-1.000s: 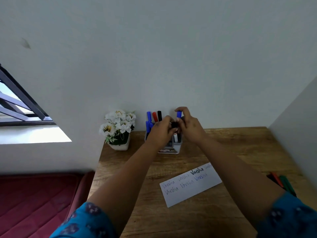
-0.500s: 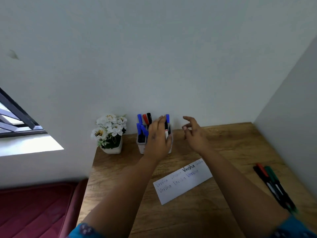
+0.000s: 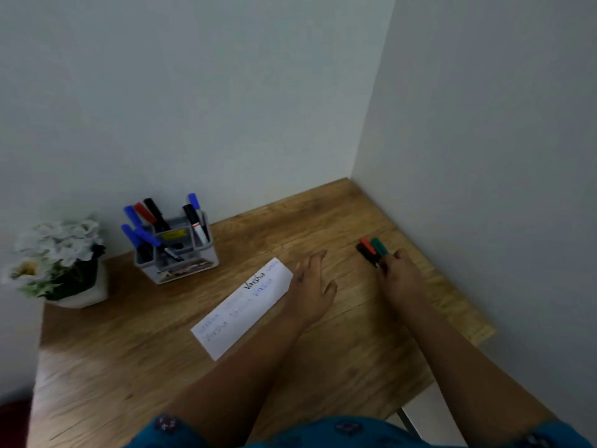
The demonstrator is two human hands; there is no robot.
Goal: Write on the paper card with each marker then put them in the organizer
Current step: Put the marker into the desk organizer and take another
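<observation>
A white paper card (image 3: 239,313) with handwritten words lies slanted in the middle of the wooden table (image 3: 122,367). My left hand (image 3: 311,286) rests open at the card's right end, fingers spread. At the back left stands a grey organizer (image 3: 181,270) holding several blue, red and black markers (image 3: 193,221). Three loose markers lie side by side near the right wall: black (image 3: 363,252), red (image 3: 367,245) and green (image 3: 378,246). My right hand (image 3: 400,278) is laid over their near ends, fingertips touching them. Whether it grips one is hidden.
A white pot of white flowers (image 3: 58,263) stands at the table's back left corner. Walls close off the table behind and on the right (image 3: 484,189). The table's right edge lies just beyond the loose markers.
Both hands have left the organizer. The right hand moved right onto the loose markers; the left dropped to the card's right end. The view has swung right and down.
</observation>
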